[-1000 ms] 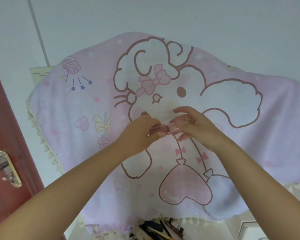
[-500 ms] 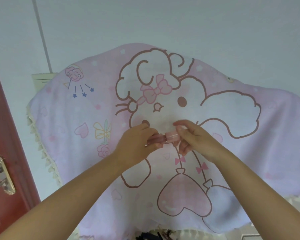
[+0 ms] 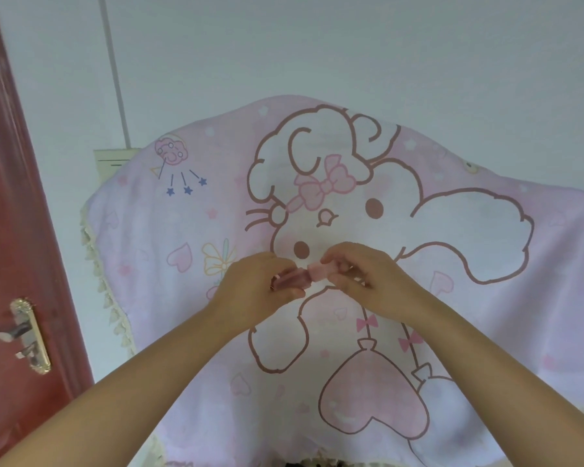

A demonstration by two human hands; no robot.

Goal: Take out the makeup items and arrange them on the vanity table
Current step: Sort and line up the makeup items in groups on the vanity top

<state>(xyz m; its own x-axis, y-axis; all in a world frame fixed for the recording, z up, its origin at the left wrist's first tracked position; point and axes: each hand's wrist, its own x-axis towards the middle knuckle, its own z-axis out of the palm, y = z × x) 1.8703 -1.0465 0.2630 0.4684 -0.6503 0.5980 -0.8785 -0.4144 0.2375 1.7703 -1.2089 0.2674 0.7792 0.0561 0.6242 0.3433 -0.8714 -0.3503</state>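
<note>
Head view: left hand [image 3: 260, 288] grips the darker pink tube [image 3: 292, 280]; right hand [image 3: 361, 278] pinches its paler cap [image 3: 321, 273], both raised before the cloth [image 3: 486, 264]. Cap and tube touch; whether joined, cannot tell. Step, judged: handling one item mid-air. Next: set it on the table, out of view.

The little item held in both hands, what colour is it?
Pink: the small makeup item looks glossy pink, best seen in the head view.
</note>
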